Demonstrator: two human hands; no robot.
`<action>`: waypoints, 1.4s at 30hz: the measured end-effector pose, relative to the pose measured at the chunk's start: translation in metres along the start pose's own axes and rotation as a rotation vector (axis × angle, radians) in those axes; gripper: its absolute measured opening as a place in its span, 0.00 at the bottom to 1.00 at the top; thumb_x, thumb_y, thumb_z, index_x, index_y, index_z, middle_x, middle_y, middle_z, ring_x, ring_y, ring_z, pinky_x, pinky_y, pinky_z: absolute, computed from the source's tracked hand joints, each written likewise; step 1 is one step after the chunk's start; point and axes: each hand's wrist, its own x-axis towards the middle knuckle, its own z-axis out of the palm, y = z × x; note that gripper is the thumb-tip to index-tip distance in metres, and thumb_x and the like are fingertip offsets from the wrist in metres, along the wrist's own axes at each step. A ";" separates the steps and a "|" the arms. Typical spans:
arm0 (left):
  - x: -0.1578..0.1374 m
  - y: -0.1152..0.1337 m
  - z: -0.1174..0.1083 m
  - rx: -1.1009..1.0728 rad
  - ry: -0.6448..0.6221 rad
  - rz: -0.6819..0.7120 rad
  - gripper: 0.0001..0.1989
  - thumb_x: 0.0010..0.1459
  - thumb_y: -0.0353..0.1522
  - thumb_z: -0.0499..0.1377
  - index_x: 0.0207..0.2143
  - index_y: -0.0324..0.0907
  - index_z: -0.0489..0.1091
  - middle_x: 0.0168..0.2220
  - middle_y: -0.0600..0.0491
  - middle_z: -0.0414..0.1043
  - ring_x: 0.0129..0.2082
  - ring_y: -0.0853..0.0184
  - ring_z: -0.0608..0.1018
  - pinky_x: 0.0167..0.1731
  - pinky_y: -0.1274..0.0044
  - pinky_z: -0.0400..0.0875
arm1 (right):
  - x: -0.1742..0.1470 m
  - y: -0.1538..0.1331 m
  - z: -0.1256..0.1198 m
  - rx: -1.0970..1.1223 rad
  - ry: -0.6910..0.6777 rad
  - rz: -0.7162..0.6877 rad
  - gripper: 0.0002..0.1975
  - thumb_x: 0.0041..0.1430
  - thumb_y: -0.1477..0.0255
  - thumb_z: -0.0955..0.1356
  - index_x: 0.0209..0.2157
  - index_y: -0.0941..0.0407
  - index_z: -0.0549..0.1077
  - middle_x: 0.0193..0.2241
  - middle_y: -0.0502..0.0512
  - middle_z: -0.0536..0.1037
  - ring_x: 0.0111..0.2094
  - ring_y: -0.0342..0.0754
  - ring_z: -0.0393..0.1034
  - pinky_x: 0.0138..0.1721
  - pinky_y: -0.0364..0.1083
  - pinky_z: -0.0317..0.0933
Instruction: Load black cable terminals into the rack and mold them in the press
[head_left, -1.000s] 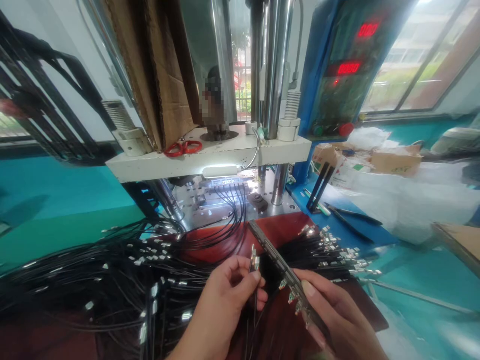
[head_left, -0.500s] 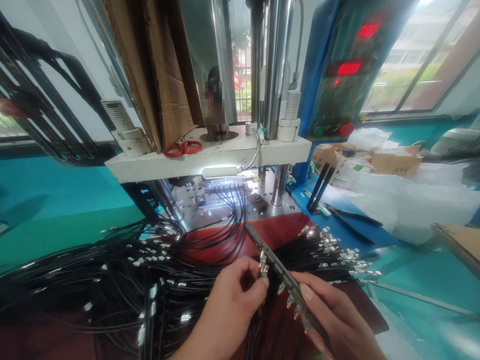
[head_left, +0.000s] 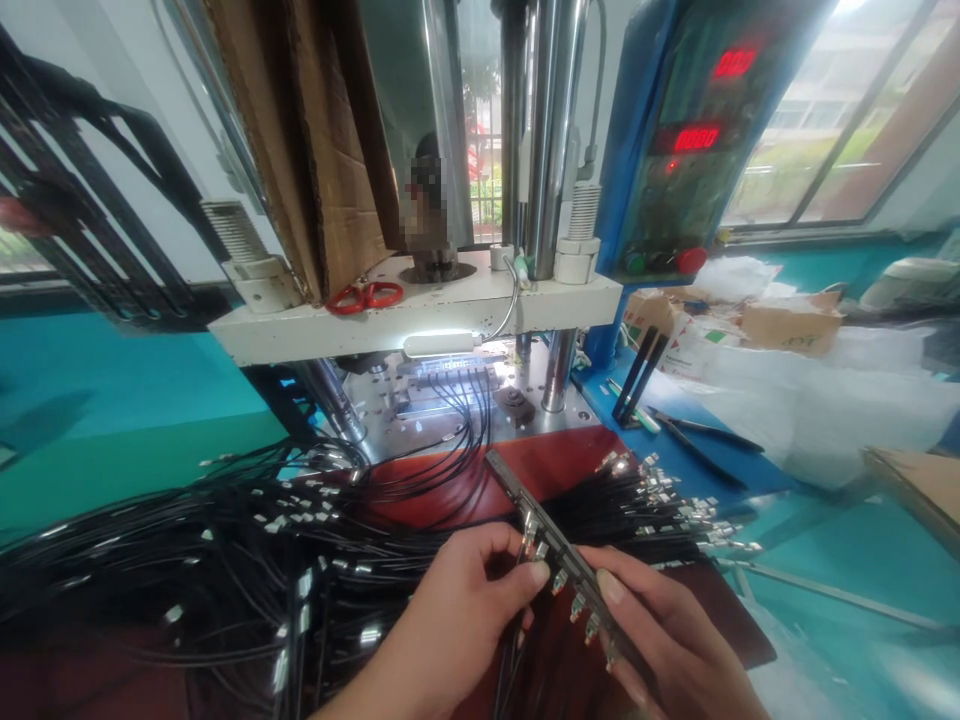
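My right hand (head_left: 667, 625) is closed around the lower end of a dark, narrow metal bar (head_left: 536, 505), which slants from upper left to lower right. Several small metal cable connectors (head_left: 577, 604) sit in a row along the bar's left edge. At the upper part of that row, my left hand (head_left: 472, 610) pinches a black cable (head_left: 514, 655) just below its connector, thumb and forefinger close together. Part of the cable is hidden behind the fingers. Beneath both hands lies a dark red work surface (head_left: 555, 462).
Piles of black cables (head_left: 225, 560) with metal ends spread at left, and another bundle (head_left: 637, 500) lies right. Ahead stands a press with a white plate (head_left: 450, 310), red-handled scissors (head_left: 365, 297) on it, and cables leading into its lit fixture. Black pliers (head_left: 705, 445) rest on the blue surface.
My left thumb and fingers have shifted slightly along the bar at the connectors. The bar has moved a little to the left; my right hand keeps its hold.
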 end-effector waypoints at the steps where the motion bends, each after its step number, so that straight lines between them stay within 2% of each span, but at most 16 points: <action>1: 0.000 0.001 0.000 0.021 0.001 0.004 0.09 0.56 0.36 0.57 0.33 0.39 0.68 0.26 0.55 0.67 0.26 0.69 0.68 0.28 0.77 0.62 | 0.000 0.000 0.001 0.014 0.007 0.005 0.25 0.49 0.50 0.70 0.41 0.53 0.77 0.25 0.52 0.73 0.17 0.40 0.63 0.13 0.37 0.58; 7: 0.002 0.002 -0.002 0.016 -0.025 -0.003 0.06 0.56 0.32 0.54 0.33 0.38 0.68 0.25 0.56 0.66 0.24 0.71 0.66 0.26 0.78 0.62 | -0.004 0.002 0.007 0.062 0.117 0.031 0.25 0.45 0.50 0.72 0.40 0.52 0.78 0.36 0.56 0.77 0.30 0.46 0.71 0.24 0.38 0.67; 13: 0.004 0.008 -0.002 -0.034 -0.111 -0.025 0.06 0.54 0.31 0.56 0.33 0.37 0.69 0.29 0.54 0.68 0.25 0.72 0.66 0.28 0.77 0.63 | -0.003 0.004 0.006 0.078 0.116 0.075 0.25 0.44 0.50 0.72 0.41 0.52 0.78 0.41 0.55 0.75 0.31 0.45 0.71 0.25 0.37 0.67; 20: 0.007 0.004 0.000 -0.036 -0.075 -0.019 0.08 0.54 0.33 0.56 0.34 0.37 0.68 0.28 0.54 0.67 0.22 0.72 0.65 0.23 0.77 0.62 | -0.003 0.004 0.005 0.021 0.067 0.013 0.23 0.49 0.51 0.70 0.41 0.52 0.77 0.33 0.54 0.76 0.25 0.43 0.70 0.21 0.38 0.65; 24: 0.008 0.003 -0.002 -0.036 -0.087 -0.025 0.06 0.53 0.31 0.56 0.31 0.38 0.68 0.26 0.55 0.66 0.20 0.74 0.64 0.22 0.78 0.62 | -0.002 0.004 0.004 -0.050 0.050 -0.022 0.24 0.51 0.50 0.68 0.42 0.53 0.77 0.29 0.54 0.75 0.19 0.41 0.65 0.15 0.38 0.60; 28: 0.009 0.008 -0.007 -0.072 -0.132 -0.068 0.04 0.51 0.30 0.57 0.30 0.37 0.69 0.24 0.56 0.66 0.20 0.74 0.65 0.22 0.79 0.61 | -0.002 0.003 0.003 -0.088 0.024 -0.055 0.24 0.52 0.50 0.68 0.42 0.53 0.77 0.28 0.53 0.75 0.15 0.38 0.60 0.13 0.37 0.57; 33: 0.017 0.013 -0.014 -0.056 -0.196 -0.132 0.05 0.48 0.30 0.59 0.28 0.35 0.71 0.23 0.54 0.68 0.17 0.75 0.67 0.18 0.80 0.60 | -0.002 0.002 0.000 -0.123 0.022 -0.070 0.24 0.51 0.50 0.68 0.42 0.54 0.78 0.25 0.53 0.74 0.14 0.38 0.59 0.12 0.38 0.57; 38: 0.023 0.013 -0.021 -0.084 -0.268 -0.205 0.06 0.46 0.30 0.61 0.27 0.36 0.71 0.22 0.53 0.70 0.16 0.73 0.68 0.17 0.80 0.63 | 0.000 0.002 -0.002 -0.139 0.017 -0.087 0.24 0.49 0.50 0.70 0.40 0.53 0.79 0.24 0.54 0.74 0.13 0.40 0.60 0.12 0.40 0.60; 42: 0.024 0.016 -0.021 -0.078 -0.271 -0.195 0.06 0.46 0.30 0.62 0.26 0.35 0.71 0.22 0.53 0.70 0.17 0.73 0.69 0.17 0.81 0.63 | 0.002 0.008 0.000 -0.101 0.003 -0.086 0.22 0.53 0.52 0.68 0.43 0.52 0.78 0.22 0.50 0.71 0.13 0.38 0.58 0.14 0.40 0.60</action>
